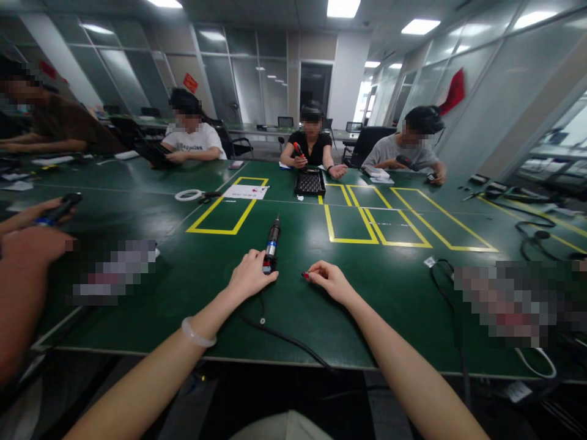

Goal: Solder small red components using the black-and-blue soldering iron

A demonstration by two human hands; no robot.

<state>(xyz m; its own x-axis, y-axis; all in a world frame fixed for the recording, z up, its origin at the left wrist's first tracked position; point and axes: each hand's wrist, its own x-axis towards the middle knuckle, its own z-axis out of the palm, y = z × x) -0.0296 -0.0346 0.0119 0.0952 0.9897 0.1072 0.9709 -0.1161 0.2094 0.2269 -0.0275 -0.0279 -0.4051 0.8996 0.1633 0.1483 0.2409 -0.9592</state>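
A black and blue electric screwdriver (pixel 272 243) lies on the green table (pixel 293 305), tip pointing away from me, its black cord (pixel 284 336) trailing back toward the near edge. My left hand (pixel 250 276) rests at its rear end with fingers curled on the handle; a pale bangle sits on that wrist. My right hand (pixel 326 278) is beside it to the right, fingers pinched on a tiny red piece (pixel 305 275) touching the table.
Yellow tape rectangles (pixel 367 223) mark the table. A black tray (pixel 310 182) stands before a person opposite. A white tape roll (pixel 188 195) and paper (pixel 246 192) lie at mid-left. Cables (pixel 527 235) run along the right. Other people sit around; a co-worker's hand (pixel 41 211) holds a tool at left.
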